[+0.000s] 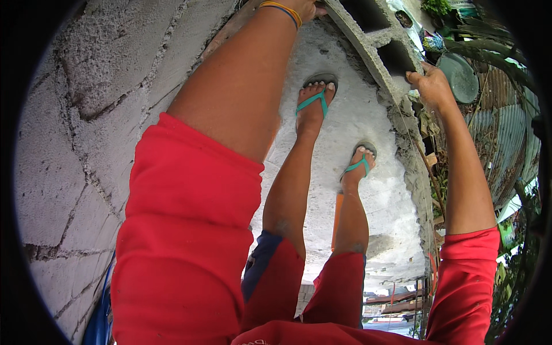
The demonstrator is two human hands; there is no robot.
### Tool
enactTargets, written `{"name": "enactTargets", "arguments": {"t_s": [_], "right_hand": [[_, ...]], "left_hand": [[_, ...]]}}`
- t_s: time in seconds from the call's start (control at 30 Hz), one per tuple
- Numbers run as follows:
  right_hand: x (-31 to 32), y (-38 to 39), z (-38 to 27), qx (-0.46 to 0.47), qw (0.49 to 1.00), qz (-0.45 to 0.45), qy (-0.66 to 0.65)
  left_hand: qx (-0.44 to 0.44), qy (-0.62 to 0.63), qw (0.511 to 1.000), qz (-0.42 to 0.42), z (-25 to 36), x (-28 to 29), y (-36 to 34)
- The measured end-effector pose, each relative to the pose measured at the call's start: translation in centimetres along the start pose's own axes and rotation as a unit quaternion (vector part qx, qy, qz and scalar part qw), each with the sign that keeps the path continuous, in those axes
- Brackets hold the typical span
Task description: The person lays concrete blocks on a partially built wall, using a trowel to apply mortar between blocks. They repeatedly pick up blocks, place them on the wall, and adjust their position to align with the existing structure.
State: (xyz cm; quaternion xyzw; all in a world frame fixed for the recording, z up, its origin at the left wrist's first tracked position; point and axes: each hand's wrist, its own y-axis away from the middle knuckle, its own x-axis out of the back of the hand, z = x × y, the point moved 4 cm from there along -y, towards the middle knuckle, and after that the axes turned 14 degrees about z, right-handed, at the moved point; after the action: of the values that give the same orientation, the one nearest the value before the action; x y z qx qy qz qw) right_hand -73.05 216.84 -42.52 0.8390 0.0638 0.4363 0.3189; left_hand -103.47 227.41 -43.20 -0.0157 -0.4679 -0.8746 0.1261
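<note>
The hollow concrete block (379, 38) lies between the hands, long axis running upper left to lower right, the right hand (434, 86) grasping its near end, the cropped left hand's (307, 9) closure undeterminable.

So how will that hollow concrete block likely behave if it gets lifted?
The hollow concrete block will probably feel stiff and fairly heavy, being concrete, though its open cavities should spare some weight. Its rough, grainy surface likely won't slip easily against the right hand. The narrow walls around those cavities may chip if knocked.
</note>
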Motion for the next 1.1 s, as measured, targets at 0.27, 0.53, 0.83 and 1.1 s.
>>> {"name": "enactTargets", "arguments": {"t_s": [0.27, 0.53, 0.83, 1.1], "right_hand": [[0.0, 0.0, -0.6, -0.01, 0.998, -0.049, -0.024], [0.8, 1.7, -1.5, 0.032, 0.999, 0.014, -0.009], [1.6, 5.8, -2.0, 0.035, 0.996, 0.073, 0.023], [3.4, 7.3, -2.7, 0.055, 0.992, 0.11, 0.011]], "left_hand": [[0.013, 0.034, 0.999, -0.005, 0.3, 0.4, 0.8], [0.025, 0.0, 0.999, 0.02, 0.3, 0.6, 0.9], [-0.007, -0.101, 0.99, 0.1, 0.4, 1.8, 7.2], [0.021, 0.023, 0.999, 0.028, -7.2, 6.6, 21.4]]}}
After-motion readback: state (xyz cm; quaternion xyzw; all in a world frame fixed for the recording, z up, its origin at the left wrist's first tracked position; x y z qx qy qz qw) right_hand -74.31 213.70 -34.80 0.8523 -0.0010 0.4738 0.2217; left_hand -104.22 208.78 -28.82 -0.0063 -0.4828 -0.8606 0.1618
